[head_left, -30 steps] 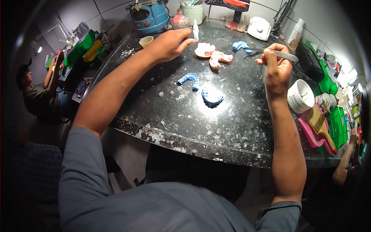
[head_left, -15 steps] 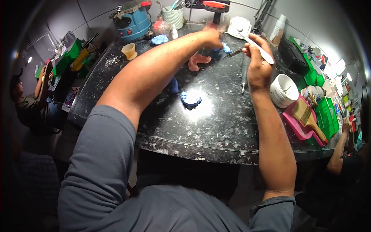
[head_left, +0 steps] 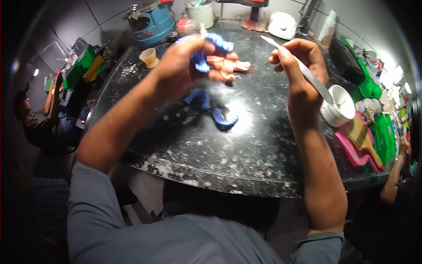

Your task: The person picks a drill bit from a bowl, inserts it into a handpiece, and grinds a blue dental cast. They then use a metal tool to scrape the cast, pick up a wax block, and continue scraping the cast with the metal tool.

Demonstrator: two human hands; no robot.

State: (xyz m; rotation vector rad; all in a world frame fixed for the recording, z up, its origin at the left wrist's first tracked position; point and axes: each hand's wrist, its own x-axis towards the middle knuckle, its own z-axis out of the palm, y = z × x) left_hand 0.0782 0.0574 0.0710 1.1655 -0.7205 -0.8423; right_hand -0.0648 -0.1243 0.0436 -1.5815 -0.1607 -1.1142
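Observation:
My left hand (head_left: 182, 61) is raised over the back of the table, its fingers curled around a lumpy blue dental mould piece (head_left: 220, 42). Behind its fingertips a pink horseshoe-shaped piece (head_left: 241, 65) is partly hidden. On the tabletop below lie a curved blue piece (head_left: 200, 97) and a blue arch-shaped mould (head_left: 225, 119). My right hand (head_left: 303, 70) pinches a long pale spatula (head_left: 313, 79) between thumb and fingers, its narrow tip pointing up and left.
A blue machine (head_left: 151, 24), a yellowish cup (head_left: 149, 57) and a tool pot (head_left: 201, 15) stand at the back left. To the right are a white tub (head_left: 337, 105), a pink dustpan (head_left: 349, 143), a brush (head_left: 365, 141) and green baskets (head_left: 385, 136). Other people sit on both sides.
My left hand has come back from the far side of the table, leftward and nearer, with the blue mould piece. My right hand still holds the spatula, now turned slightly. The view has shifted a little.

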